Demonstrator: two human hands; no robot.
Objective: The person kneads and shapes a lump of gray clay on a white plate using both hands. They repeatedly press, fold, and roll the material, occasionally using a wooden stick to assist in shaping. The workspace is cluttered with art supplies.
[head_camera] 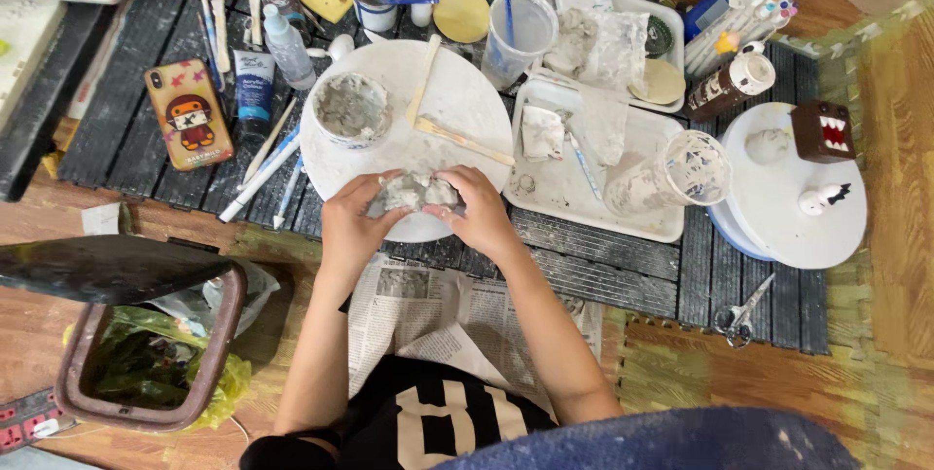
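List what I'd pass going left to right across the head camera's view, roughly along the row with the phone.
Phone in a cartoon case → small clay-smeared bowl on the round white board → white tray → tipped clear plastic cup → brown box-shaped toy with teeth.

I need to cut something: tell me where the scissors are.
The scissors lie on the dark slatted mat at lower right, just below the round white board.
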